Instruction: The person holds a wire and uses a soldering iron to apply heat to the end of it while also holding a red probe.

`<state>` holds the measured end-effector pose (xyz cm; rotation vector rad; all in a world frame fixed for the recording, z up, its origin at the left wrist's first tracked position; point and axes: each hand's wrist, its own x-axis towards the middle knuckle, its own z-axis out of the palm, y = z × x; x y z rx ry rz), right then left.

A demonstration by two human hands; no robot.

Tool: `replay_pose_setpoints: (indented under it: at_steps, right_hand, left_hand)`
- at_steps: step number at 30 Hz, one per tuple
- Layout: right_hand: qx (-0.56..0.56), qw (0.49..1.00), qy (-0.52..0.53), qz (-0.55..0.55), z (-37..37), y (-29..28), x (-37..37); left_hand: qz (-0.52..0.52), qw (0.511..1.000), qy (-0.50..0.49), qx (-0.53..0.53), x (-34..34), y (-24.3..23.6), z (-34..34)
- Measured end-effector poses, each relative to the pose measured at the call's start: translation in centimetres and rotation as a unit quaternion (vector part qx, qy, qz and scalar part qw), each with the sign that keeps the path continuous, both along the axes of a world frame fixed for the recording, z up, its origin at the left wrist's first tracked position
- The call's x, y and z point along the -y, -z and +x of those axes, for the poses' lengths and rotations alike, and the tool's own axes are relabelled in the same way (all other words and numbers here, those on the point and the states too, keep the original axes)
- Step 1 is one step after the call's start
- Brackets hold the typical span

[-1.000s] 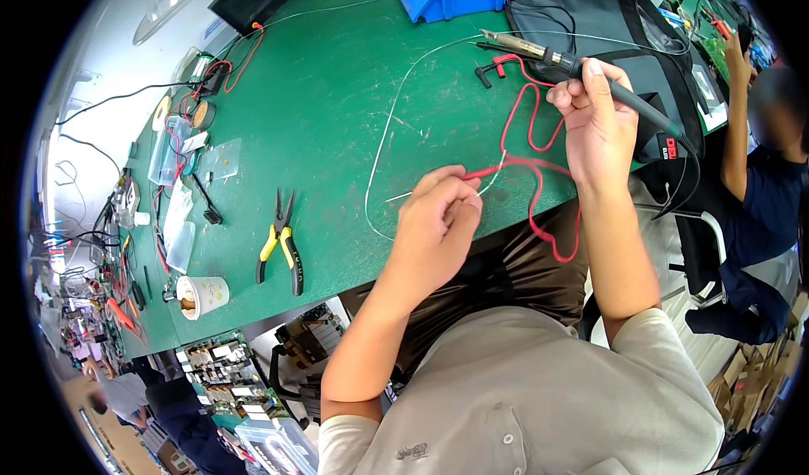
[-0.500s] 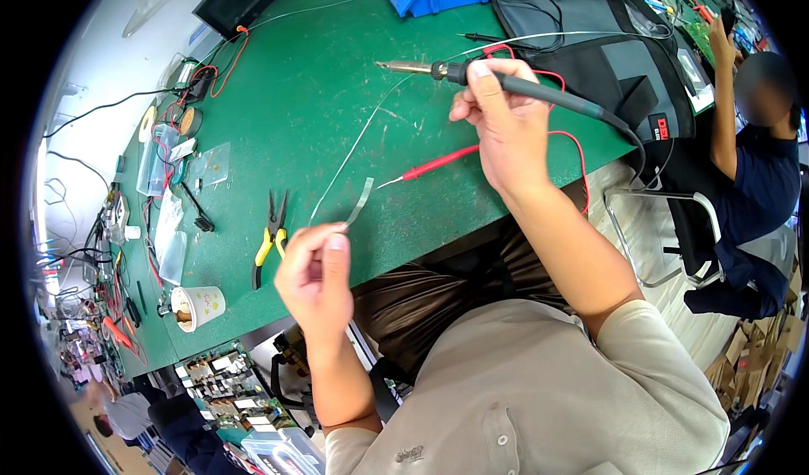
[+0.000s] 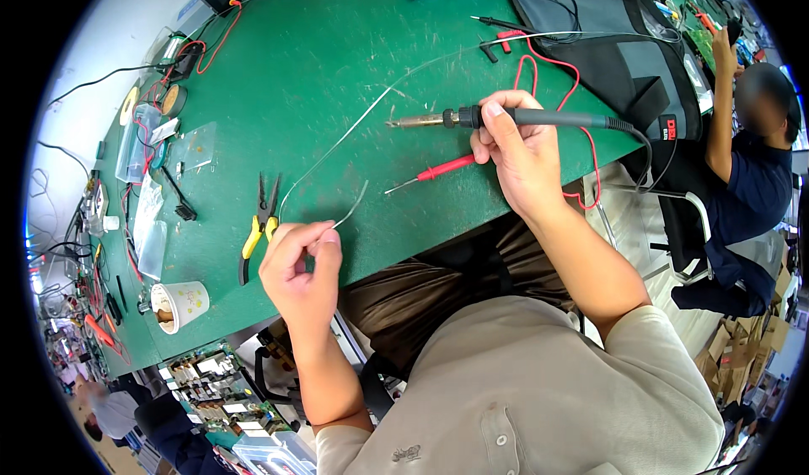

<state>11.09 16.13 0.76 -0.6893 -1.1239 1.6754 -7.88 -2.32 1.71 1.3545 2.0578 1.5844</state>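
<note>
Nearer the near edge of the surface (image 3: 295, 88) than half a second ago, the soldering iron (image 3: 460, 119) is almost level, its metal tip pointing left and closer to the tip of the red probe (image 3: 442, 170). Thumb and fingers of the right hand (image 3: 524, 148) pinch its grip; whether that hand touches the probe, I cannot tell. The left hand (image 3: 302, 260), at the near edge, pinches a thin pale wire (image 3: 361, 197), whose short end curves up. Just beyond it lie yellow-and-black pliers (image 3: 265, 214). Toward the near-left corner sits a paper cup (image 3: 192, 298).
</note>
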Motion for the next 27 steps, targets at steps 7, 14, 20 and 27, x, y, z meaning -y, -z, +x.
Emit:
replay_pose_setpoints:
  at_steps: [7,14,20,27]
  right_hand:
    - [0.023,1.000,0.009,-0.018,0.6,0.1,0.2]
    - [0.010,1.000,-0.004,-0.005,0.9,0.2,0.6]
    - [0.009,1.000,-0.018,-0.004,0.7,0.2,0.1]
    - [-0.041,0.999,-0.025,0.000,0.8,0.0,0.5]
  left_hand:
    - [-0.026,0.999,0.046,-0.010,-0.4,0.0,1.4]
    - [-0.024,0.998,0.056,-0.024,-0.4,0.4,2.6]
    - [-0.021,0.999,0.032,-0.038,-0.8,0.8,3.4]
    - [-0.025,0.999,0.021,-0.025,-0.8,0.9,3.6]
